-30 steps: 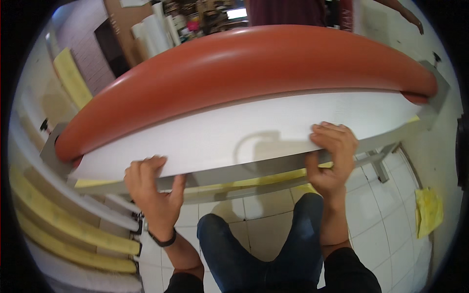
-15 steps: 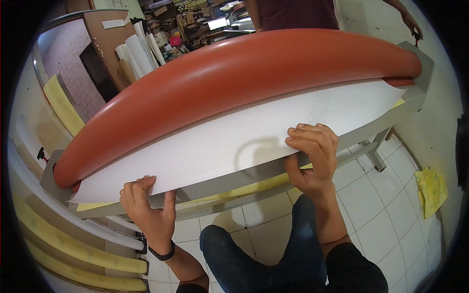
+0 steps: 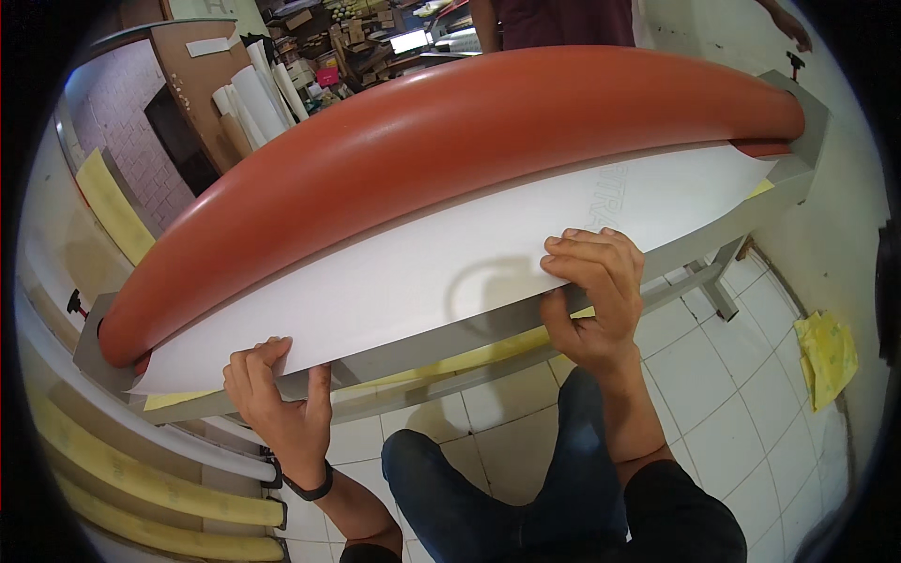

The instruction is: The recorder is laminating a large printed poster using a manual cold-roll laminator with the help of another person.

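A white sheet (image 3: 394,281) lies along the near side of a thick orange-red roller (image 3: 450,141), its far edge running in against the roller. My left hand (image 3: 286,403) is closed on the sheet's near edge towards the left, fingers on top and thumb at the edge. Further right, my right hand (image 3: 601,291) grips the same edge, fingers bent over the top and thumb below. A yellow layer (image 3: 188,401) peeks out under the sheet's left end.
A grey metal frame (image 3: 676,253) carries the roller, with a black-knobbed red screw handle (image 3: 796,61) at the right end and another (image 3: 77,302) at the left. Across from me stands a person (image 3: 568,23). Yellow and white rolls (image 3: 150,469) sit low left; crumpled yellow sheeting (image 3: 826,359) lies right.
The other person's hand at the upper right has come off the screw handle and moved up. My hands keep their hold on the sheet; the view has shifted slightly.
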`<action>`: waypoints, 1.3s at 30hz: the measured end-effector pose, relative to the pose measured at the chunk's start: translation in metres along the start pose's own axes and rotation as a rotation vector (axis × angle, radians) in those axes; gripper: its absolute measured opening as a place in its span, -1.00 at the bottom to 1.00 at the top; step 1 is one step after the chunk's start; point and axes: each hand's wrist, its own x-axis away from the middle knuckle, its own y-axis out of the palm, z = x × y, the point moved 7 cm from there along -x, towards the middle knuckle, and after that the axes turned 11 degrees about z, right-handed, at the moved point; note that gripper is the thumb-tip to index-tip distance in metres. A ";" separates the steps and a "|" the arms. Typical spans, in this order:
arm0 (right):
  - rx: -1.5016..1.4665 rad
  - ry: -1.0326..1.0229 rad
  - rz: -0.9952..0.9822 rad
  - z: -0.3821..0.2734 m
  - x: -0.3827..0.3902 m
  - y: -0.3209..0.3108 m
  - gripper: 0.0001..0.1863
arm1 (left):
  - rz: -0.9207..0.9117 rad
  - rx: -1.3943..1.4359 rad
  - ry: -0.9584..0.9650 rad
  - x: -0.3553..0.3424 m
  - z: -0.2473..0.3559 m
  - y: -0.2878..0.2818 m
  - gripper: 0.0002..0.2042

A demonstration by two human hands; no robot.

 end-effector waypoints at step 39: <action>-0.031 0.012 -0.018 0.004 0.003 -0.007 -0.73 | -0.033 -0.016 0.050 0.005 0.004 0.003 -0.76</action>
